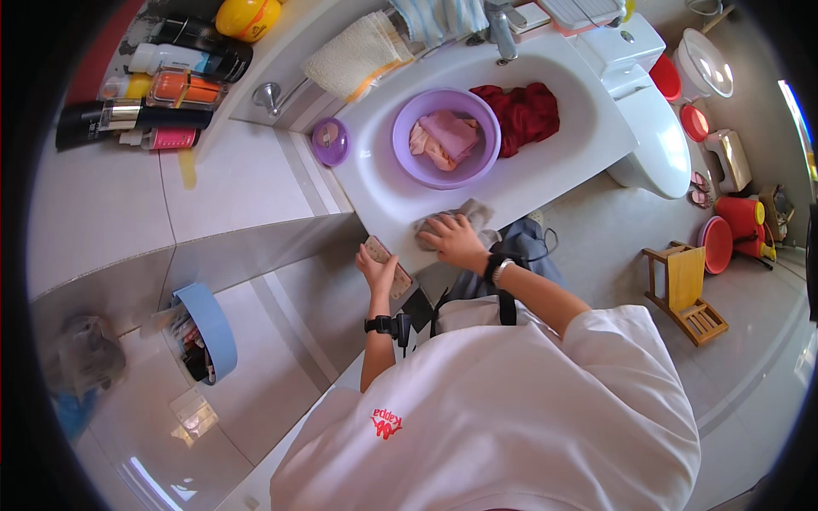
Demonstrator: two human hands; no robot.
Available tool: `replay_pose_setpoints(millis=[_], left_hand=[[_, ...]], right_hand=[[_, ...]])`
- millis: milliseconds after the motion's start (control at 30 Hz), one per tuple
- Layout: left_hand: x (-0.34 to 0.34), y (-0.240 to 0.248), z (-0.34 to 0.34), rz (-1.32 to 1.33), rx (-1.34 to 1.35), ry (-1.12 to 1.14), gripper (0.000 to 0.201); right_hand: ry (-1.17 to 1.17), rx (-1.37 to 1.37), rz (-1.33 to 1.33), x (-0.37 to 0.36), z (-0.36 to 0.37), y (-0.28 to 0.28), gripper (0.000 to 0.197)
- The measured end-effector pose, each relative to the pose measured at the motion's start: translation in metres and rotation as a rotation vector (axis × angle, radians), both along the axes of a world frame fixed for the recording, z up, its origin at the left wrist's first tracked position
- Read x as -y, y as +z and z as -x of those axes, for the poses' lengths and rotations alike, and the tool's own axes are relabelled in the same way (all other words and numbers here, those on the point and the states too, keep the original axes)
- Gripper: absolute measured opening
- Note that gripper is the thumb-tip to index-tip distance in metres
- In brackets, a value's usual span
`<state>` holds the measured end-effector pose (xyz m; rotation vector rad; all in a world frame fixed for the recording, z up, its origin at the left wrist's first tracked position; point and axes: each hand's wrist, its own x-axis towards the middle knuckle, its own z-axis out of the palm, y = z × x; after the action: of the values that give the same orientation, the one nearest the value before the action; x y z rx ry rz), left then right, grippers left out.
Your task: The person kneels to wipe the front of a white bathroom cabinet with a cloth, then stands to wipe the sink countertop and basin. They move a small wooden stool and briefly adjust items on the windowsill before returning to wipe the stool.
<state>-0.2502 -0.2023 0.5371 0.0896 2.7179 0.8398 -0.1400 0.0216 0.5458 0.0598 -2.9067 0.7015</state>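
Observation:
In my left hand (377, 271), closed around its edge, is a flat rectangular thing (397, 278) with a pale patterned face and pinkish-brown rim; it looks like a phone in a case. My right hand (456, 242) presses down on a crumpled grey cloth (475, 212) at the near rim of the white bathtub-like basin (375, 204), fingers somewhat spread over it. Inside the basin sits a purple washbowl (407, 167) with pink folded cloth (449, 136) in it. Dark red fabric (528, 117) lies beside the bowl.
A purple round lid (331, 141) rests at the basin's left corner, below a beige towel (358, 55). A faucet (503, 38) stands at the back. Bottles (183, 89) crowd the upper left. To the right are a toilet (652, 140), a wooden stool (686, 285) and red tubs (717, 243).

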Motion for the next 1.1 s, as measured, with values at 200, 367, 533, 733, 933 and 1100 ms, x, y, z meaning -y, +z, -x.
replay_pose_setpoints(millis=[200,367,533,733,933,1100], left_hand=[[-0.022,-0.011,0.008,-0.012,0.02,0.015,0.103],[-0.03,-0.019,0.022,0.029,0.026,0.04,0.108],[-0.033,-0.024,0.041,0.062,0.063,0.034,0.114],[-0.035,-0.038,0.047,0.137,0.011,0.058,0.12],[-0.031,-0.043,0.052,0.213,-0.008,0.037,0.123],[-0.032,-0.043,0.049,0.243,0.005,0.05,0.118]], right_hand=[[-0.209,0.058,-0.041,-0.08,-0.069,0.01,0.06],[-0.414,0.093,-0.111,-0.135,-0.106,0.008,0.059],[-0.562,0.064,-0.118,-0.183,-0.13,-0.001,0.064],[-0.852,0.101,-0.095,-0.243,-0.14,0.001,0.062],[-0.851,-0.066,-0.027,-0.248,-0.14,0.013,0.053],[-0.403,0.066,0.011,-0.192,-0.128,0.012,0.055]])
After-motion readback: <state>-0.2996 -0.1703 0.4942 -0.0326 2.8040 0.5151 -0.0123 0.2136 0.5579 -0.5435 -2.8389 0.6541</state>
